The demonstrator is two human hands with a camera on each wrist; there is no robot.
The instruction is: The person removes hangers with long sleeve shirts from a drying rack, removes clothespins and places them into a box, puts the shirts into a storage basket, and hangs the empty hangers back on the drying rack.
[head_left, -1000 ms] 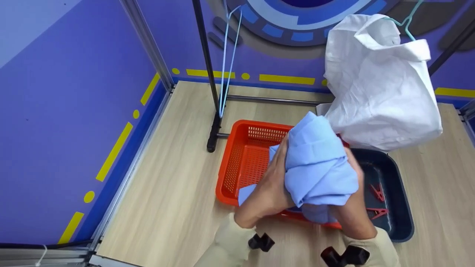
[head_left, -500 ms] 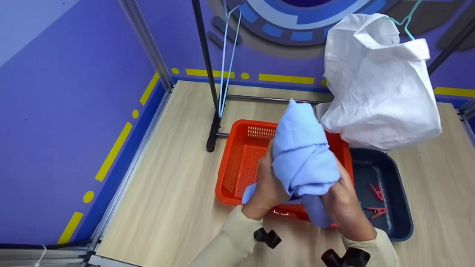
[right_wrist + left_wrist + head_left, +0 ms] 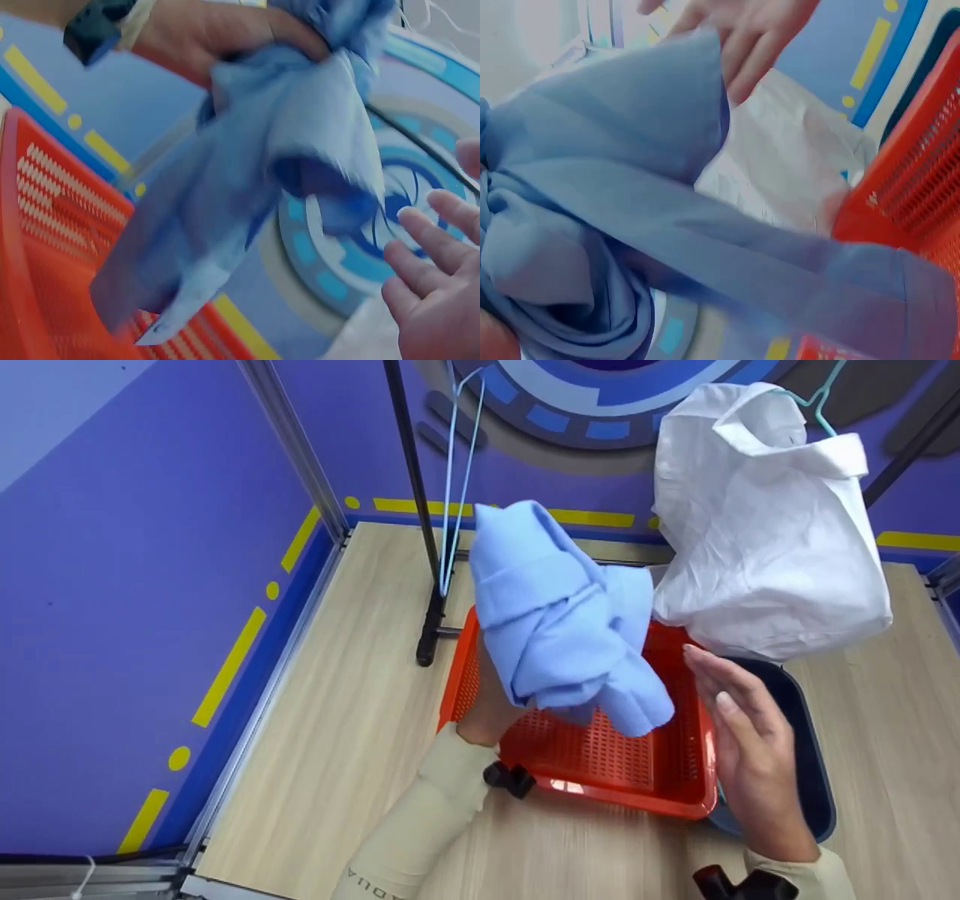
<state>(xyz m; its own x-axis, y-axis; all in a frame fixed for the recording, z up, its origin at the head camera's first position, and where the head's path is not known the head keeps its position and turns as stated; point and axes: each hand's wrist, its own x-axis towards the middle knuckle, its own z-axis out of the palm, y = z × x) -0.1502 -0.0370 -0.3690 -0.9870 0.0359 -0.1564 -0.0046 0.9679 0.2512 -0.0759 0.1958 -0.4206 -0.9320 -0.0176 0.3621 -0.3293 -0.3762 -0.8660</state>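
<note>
A bunched light blue shirt (image 3: 555, 607) is held up in the air over the red basket. My left hand (image 3: 491, 697) grips it from the left, mostly hidden under the folds in the head view. The right wrist view shows that left hand (image 3: 217, 34) with its fingers wrapped over the fabric, and a loose sleeve (image 3: 172, 240) dangling below. My right hand (image 3: 757, 750) is apart from the shirt, to its right, with fingers extended and nothing in them. In the left wrist view a sleeve (image 3: 802, 262) stretches across toward the basket.
Beneath the shirt stands a red perforated basket (image 3: 615, 799). A dark basin (image 3: 817, 787) sits to its right, partly behind my right hand. A large white cloth item (image 3: 772, 540) hangs from a hanger; a light blue hanger (image 3: 448, 510) hangs by the black rack post (image 3: 416, 457).
The shirt has risen and moved left, out of the basket area. My right hand has let go of it and moved right; the left hand keeps hold.
</note>
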